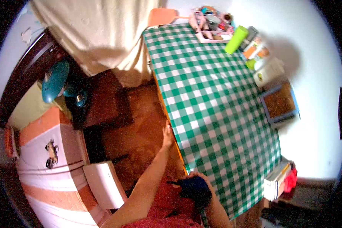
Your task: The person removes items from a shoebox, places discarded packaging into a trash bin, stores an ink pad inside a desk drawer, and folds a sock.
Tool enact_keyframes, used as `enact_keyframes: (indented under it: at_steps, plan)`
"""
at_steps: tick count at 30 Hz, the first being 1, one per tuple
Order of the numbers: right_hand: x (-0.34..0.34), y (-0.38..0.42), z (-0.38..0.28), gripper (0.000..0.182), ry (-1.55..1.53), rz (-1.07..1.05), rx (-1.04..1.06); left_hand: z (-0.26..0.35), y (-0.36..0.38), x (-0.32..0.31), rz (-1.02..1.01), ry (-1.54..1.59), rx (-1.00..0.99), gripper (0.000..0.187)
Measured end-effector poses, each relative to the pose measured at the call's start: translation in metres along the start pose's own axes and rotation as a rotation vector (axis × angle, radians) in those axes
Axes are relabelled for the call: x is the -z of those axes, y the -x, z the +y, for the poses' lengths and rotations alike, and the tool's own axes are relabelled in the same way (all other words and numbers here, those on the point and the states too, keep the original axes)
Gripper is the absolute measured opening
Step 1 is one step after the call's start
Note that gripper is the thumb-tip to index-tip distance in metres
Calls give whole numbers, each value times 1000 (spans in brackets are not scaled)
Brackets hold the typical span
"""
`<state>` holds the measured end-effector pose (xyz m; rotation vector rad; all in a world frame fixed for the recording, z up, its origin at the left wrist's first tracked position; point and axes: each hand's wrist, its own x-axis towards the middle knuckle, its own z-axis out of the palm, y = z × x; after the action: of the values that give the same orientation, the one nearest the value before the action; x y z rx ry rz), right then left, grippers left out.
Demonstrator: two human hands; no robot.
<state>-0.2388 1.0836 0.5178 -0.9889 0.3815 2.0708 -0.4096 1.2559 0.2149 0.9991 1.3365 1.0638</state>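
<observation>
My left hand [167, 135] is at the long left edge of the table, its fingers stretched out and touching the side of the green-and-white checked cloth [216, 114]. Lower down, near the table's front corner, is my right hand [200, 176]. Something dark blue [195, 190] covers or lies against it; whether this is worn or held is unclear, and most of the fingers are hidden.
Along the wall side stand a pink organizer [212, 36], a green cylinder [236, 40], a blue-framed box [280, 103] and books [275, 182]. A teal lamp [56, 81], a bed with a toy vehicle [52, 154] and a white padded seat [104, 185] are at left. A curtain [102, 34] hangs behind.
</observation>
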Motion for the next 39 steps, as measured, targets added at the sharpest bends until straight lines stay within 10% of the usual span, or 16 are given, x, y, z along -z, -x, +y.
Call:
enact_keyframes:
  at_steps: [1, 3, 9, 11, 14, 17, 20, 24, 27, 30, 32, 36, 37, 39]
  plan:
    - [13, -9, 1, 28, 12, -12, -13, -37, -13, 16, -78, -74, -2, 56]
    - [27, -10, 3, 32, -41, 28, -25, 108, 56, 1, 301, 203, 385, 58]
    - [40, 45, 32, 42, -291, 17, 197, 232, 167, 10, 1, -253, -83, 48]
    - [49, 70, 11, 41, -518, 406, -69, 242, 191, 3, -176, -330, -175, 44]
    - [68, 123, 73, 32, -430, -34, 702, 293, 250, -30, -724, -261, -107, 30]
    - [80, 164, 121, 33, -624, -97, 1090, 292, 293, -62, -1207, -271, 51, 28]
    - [111, 192, 164, 35, -262, 349, 1401, 299, 358, -82, -1472, -373, 102, 30]
    - [135, 219, 237, 61, -932, -242, 1358, 276, 446, -95, -1665, -309, 169, 40]
    - [179, 207, 297, 63, -1088, -71, 1452, 252, 509, -97, -1621, -308, 247, 42]
    - [201, 234, 365, 66, -1084, -62, 1496, 200, 548, -104, -1832, -581, 909, 20]
    - [230, 235, 408, 70, -1097, 173, 1502, 179, 598, -81, -1921, -610, 421, 20]
    - [260, 283, 504, 77, -1065, 305, 1486, 167, 697, -63, -2105, -635, 108, 38]
    - [274, 278, 525, 69, -867, 739, 1589, 152, 715, -59, -2095, -630, 95, 42]
    - [290, 283, 561, 61, -783, 915, 1460, 127, 753, -50, -2074, -620, 68, 51]
